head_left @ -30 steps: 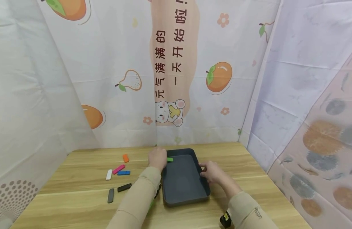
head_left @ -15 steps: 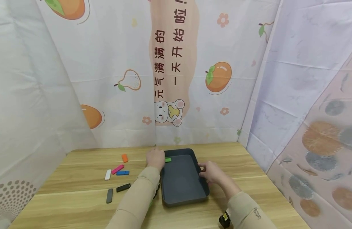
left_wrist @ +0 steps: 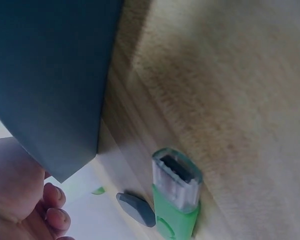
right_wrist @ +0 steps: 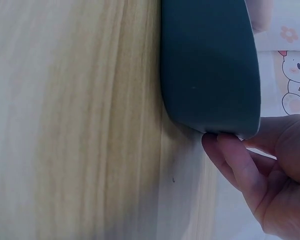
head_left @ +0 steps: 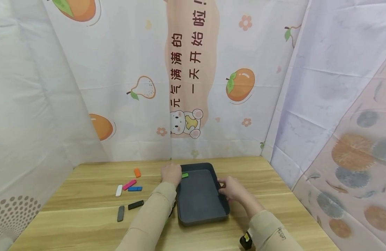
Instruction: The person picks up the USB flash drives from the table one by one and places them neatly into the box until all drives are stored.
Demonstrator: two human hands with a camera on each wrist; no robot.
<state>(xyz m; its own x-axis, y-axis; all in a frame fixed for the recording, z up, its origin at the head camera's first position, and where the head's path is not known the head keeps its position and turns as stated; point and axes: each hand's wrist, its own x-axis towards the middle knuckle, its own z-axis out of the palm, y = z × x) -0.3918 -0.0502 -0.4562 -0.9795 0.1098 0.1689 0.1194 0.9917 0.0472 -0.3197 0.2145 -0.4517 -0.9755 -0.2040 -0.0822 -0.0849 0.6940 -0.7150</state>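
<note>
A dark grey rectangular tray (head_left: pixel 200 195) sits on the wooden table between both hands. Its far left rim is gripped by my left hand (head_left: pixel 171 173), which has its thumb over the wall in the left wrist view. My right hand (head_left: pixel 232 188) pinches the right wall; in the right wrist view its fingertips (right_wrist: pixel 225 142) press against the outside. Inside the tray lies a small green item (head_left: pixel 185 175), partly hidden by the left hand. Outside the tray wall, the left wrist view shows a green USB stick (left_wrist: pixel 175 200) with a clear cap and a dark grey piece (left_wrist: pixel 135 209).
Left of the tray lie USB sticks: orange (head_left: pixel 137 172), pink (head_left: pixel 129 184), blue (head_left: pixel 134 189), white (head_left: pixel 119 190), black (head_left: pixel 136 205) and grey (head_left: pixel 121 213). A small black and yellow object (head_left: pixel 245 240) is beside the right sleeve. Printed curtains (head_left: pixel 143 122) enclose the table's back and sides.
</note>
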